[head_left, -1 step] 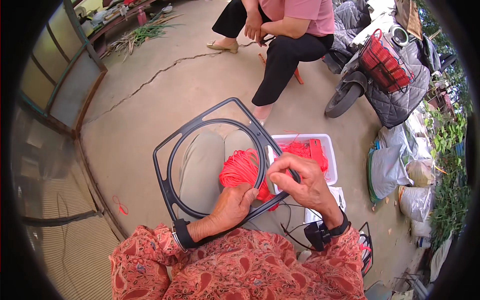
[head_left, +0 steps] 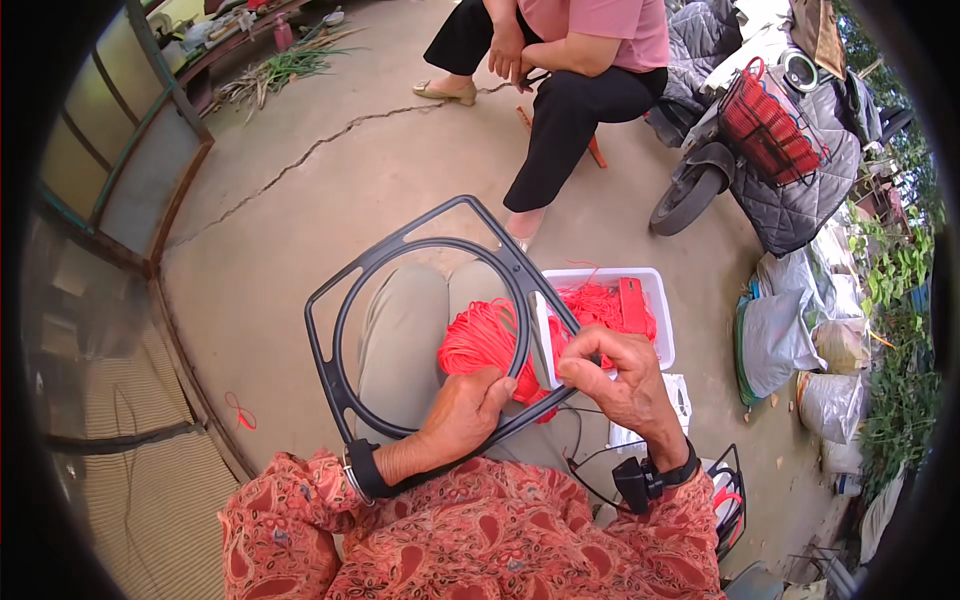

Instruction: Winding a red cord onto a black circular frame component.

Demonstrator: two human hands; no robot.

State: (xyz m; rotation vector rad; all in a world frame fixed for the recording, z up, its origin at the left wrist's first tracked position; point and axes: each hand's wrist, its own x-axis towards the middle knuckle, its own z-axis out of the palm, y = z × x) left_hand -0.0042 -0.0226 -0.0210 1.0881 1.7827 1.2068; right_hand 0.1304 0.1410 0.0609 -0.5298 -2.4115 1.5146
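Observation:
My left hand point(head_left: 468, 405) grips the lower right part of a black plastic frame point(head_left: 343, 330), angular outside with a large round opening. The frame leans over my lap. At its right side is my right hand point(head_left: 618, 385), closed with thumb and forefinger drawn together. Anything pinched there is too thin or hidden to make out. A bundle of bright red-pink cord point(head_left: 475, 340) lies on my lap, partly behind the ring. Just beyond the right hand stands a white plastic tub point(head_left: 655, 300) holding more red cord point(head_left: 590, 300) and a red box-like thing point(head_left: 632, 305).
A person in a pink top point(head_left: 615, 30) sits opposite. To the right, a scooter point(head_left: 690, 190) under a grey quilted cover carries a red basket point(head_left: 770, 125). Stuffed sacks point(head_left: 780, 340) line the right side; a panelled screen point(head_left: 120, 150) stands left. A red cord scrap point(head_left: 242, 412) lies on the floor.
My right hand has shifted slightly to the right and away from the frame's edge, its fingers still drawn together. The left hand and the frame stay in place.

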